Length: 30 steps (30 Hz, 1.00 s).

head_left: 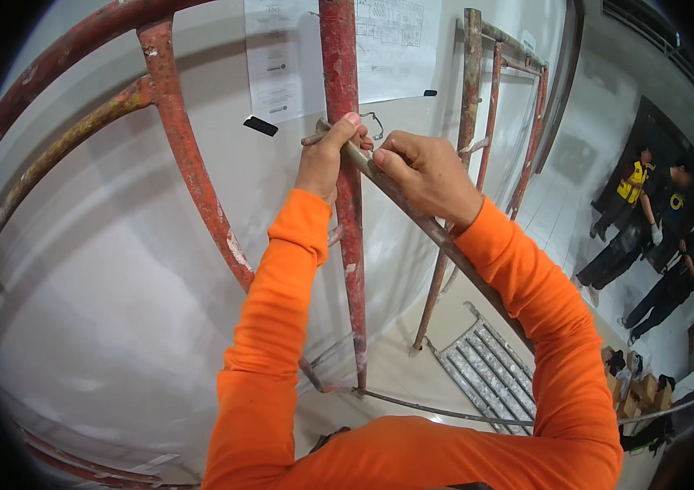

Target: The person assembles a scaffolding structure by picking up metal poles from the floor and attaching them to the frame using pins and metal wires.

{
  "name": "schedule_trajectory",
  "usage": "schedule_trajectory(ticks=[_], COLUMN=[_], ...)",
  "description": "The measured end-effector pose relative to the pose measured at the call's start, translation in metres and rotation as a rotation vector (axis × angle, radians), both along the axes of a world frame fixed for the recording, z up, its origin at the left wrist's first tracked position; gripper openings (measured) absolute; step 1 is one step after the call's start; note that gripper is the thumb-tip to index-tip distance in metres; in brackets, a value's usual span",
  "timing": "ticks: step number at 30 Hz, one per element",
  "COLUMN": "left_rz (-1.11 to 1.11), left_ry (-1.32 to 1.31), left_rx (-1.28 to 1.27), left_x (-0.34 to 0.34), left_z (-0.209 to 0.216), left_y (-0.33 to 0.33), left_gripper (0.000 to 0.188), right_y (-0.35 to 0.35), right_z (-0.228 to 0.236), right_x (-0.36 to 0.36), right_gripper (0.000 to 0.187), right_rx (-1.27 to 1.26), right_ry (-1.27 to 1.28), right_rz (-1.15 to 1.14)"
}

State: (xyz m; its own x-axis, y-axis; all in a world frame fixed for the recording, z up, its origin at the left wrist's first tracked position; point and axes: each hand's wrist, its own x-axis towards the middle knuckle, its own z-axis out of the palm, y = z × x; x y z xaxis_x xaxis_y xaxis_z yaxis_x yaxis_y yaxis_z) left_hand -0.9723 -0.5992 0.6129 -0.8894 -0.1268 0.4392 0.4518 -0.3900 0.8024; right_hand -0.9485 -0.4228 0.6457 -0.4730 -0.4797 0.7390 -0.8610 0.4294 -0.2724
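My left hand (333, 155) is closed around the upper end of a grey scaffold brace (447, 242), where it crosses a red scaffold post (349, 245). Its thumb lies over the pipe; the other fingers are partly hidden by the post. Close beside it, my right hand (433, 173) is closed, thumb and forefinger pinched near the joint, touching the brace. What the pinch holds is too small to make out. A thin bent wire (380, 126) sticks out just above those fingertips. From the joint, the brace slopes down to the right beneath my right forearm.
Red curved scaffold tubes (188, 155) stand at left, another scaffold frame (469, 90) at right. Papers (286, 61) hang on the pale wall. A metal scaffold plank (486, 371) lies below. Several people (637, 212) stand far right, above cardboard boxes (645, 392).
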Motion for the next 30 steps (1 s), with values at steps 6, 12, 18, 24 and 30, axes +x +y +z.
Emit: schedule_trajectory(ticks=[6,12,18,24,30], left_rz=[-0.015,-0.062,-0.054,-0.115,-0.045], left_ry=[0.092,0.066,0.042,0.078,0.076], left_rx=[-0.010,0.022,0.059,0.036,-0.009], left_x=[0.000,0.000,0.001,-0.003,0.004], left_z=[0.000,0.000,0.000,-0.002,0.001], left_y=[0.003,-0.005,0.002,-0.007,0.000], left_gripper=[0.033,0.028,0.026,0.025,0.025], right_y=[0.017,0.000,0.013,-0.007,-0.005], right_z=[0.053,0.071,0.055,0.028,0.038], right_x=[-0.005,-0.019,-0.064,-0.046,-0.045], right_gripper=[0.032,0.022,0.025,0.028,0.016], right_rx=[-0.025,0.185,0.237,0.338,0.464], right_ry=[0.039,-0.501,-0.143,0.607,0.805], right_rz=[0.080,0.163,0.091,-0.048,-0.059])
